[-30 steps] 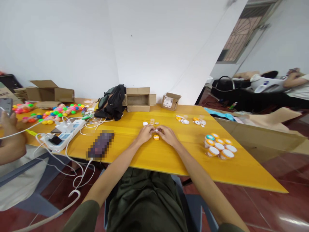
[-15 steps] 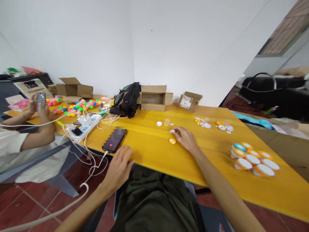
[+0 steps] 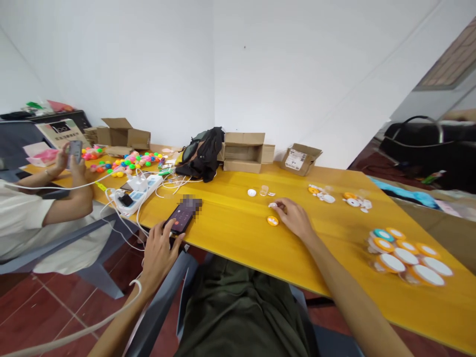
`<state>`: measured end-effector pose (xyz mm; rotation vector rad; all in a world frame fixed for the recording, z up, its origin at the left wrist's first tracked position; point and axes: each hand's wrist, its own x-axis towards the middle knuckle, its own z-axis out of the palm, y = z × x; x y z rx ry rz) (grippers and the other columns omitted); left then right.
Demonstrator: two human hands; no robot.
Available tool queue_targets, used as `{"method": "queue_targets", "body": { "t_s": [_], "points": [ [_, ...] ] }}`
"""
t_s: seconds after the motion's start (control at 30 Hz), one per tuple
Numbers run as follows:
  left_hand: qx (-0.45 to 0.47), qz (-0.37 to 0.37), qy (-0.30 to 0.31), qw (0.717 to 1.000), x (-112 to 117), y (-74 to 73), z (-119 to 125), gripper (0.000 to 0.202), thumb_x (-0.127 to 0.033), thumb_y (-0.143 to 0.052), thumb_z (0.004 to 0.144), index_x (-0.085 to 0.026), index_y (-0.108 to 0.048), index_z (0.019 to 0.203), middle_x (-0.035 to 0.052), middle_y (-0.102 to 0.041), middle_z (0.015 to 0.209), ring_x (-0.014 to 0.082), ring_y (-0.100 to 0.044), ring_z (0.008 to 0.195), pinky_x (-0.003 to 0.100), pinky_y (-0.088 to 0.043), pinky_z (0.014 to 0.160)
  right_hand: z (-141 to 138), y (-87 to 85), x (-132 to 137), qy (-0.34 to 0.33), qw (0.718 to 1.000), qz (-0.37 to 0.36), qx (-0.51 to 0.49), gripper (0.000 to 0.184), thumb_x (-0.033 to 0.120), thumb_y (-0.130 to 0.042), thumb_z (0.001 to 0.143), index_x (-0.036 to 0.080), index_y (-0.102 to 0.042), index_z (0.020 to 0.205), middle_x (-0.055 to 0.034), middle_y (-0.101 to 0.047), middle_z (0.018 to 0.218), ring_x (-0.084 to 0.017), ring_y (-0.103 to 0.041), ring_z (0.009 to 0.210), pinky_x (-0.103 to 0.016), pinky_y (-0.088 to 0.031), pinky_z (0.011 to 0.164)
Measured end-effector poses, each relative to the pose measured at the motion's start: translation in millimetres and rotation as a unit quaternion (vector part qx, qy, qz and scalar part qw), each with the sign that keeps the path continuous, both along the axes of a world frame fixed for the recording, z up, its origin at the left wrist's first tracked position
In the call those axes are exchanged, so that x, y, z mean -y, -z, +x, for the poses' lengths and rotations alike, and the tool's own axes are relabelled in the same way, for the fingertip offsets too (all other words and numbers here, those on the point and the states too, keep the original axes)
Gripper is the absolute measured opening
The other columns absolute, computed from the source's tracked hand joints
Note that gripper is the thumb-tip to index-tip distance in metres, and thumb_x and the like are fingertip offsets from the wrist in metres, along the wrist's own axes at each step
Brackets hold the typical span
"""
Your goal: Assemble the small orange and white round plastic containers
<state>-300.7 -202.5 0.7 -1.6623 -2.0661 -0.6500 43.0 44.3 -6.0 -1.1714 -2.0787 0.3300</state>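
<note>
My left hand [image 3: 159, 255] lies at the table's front edge, fingers apart, with fingertips over the lower end of a dark smartphone [image 3: 183, 218] whose screen is lit. Nothing is gripped in it. Farther right, my right hand [image 3: 296, 218] pinches a small white plastic piece [image 3: 272, 205] between thumb and fingertips, just above the tabletop. Below that piece sits an orange round lid [image 3: 272, 221] with white on its face. Beyond it stand a white disc [image 3: 252, 192], a small clear cup [image 3: 264, 190] and tiny white parts [image 3: 271, 194].
Several orange-rimmed round containers [image 3: 405, 256] cluster at right. Small loose parts [image 3: 357, 201] lie behind them. A white power strip [image 3: 141, 193] with cables, a black backpack [image 3: 203, 156] and open cardboard boxes [image 3: 242, 166] occupy the left and back. A person [image 3: 70, 196] holds a phone at left.
My left hand has moved left onto the lower end of the smartphone. My right hand still pinches the small white piece. The camera view has shifted slightly left.
</note>
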Motion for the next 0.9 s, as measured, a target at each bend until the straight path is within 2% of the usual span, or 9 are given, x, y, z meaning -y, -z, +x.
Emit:
{"method": "queue_targets", "body": {
  "t_s": [0.13, 0.37, 0.67, 0.9],
  "points": [
    [-0.01, -0.006, -0.008, 1.0, 0.3, -0.2, 0.7, 0.039, -0.043, -0.043, 0.098, -0.021, -0.058, 0.127, 0.0165, -0.061, 0.122, 0.0339, -0.059, 0.113, 0.051, -0.05, 0.095, 1.1, -0.7, 0.5, -0.004, 1.0, -0.008, -0.007, 0.01, 0.031, -0.058, 0.085, 0.026, -0.066, 0.085, -0.0053, -0.073, 0.084, -0.024, -0.068, 0.076, -0.035, -0.054, 0.071],
    [0.013, 0.018, 0.007, 1.0, -1.8, -3.0, -1.1, 0.047, -0.045, -0.045, 0.096, -0.02, -0.05, 0.136, 0.015, -0.065, 0.12, 0.0331, -0.061, 0.109, 0.05, -0.049, 0.095, 1.3, 2.2, -0.8, -0.009, 1.0, 0.002, -0.017, 0.012, 0.033, -0.056, 0.085, 0.026, -0.066, 0.084, -0.0046, -0.073, 0.081, -0.024, -0.067, 0.073, -0.034, -0.053, 0.067],
    [0.009, 0.021, -0.013, 1.0, -13.1, -7.2, -11.3, 0.052, -0.05, -0.045, 0.094, -0.015, -0.051, 0.132, 0.0159, -0.068, 0.113, 0.0342, -0.063, 0.103, 0.047, -0.05, 0.091, -3.3, -5.5, 2.8, -0.014, 1.0, -0.011, -0.016, 0.011, 0.029, -0.056, 0.084, 0.026, -0.065, 0.081, -0.0042, -0.074, 0.081, -0.023, -0.068, 0.074, -0.034, -0.054, 0.07],
    [0.008, 0.002, -0.038, 0.999, -25.3, -8.9, -25.6, 0.06, -0.055, -0.047, 0.092, -0.012, -0.049, 0.133, 0.0186, -0.068, 0.12, 0.0355, -0.065, 0.104, 0.047, -0.05, 0.091, -4.5, -5.8, 3.0, -0.017, 1.0, -0.005, -0.017, 0.01, 0.029, -0.057, 0.084, 0.027, -0.066, 0.082, -0.0038, -0.074, 0.081, -0.023, -0.068, 0.074, -0.033, -0.054, 0.068]
  ]
}}
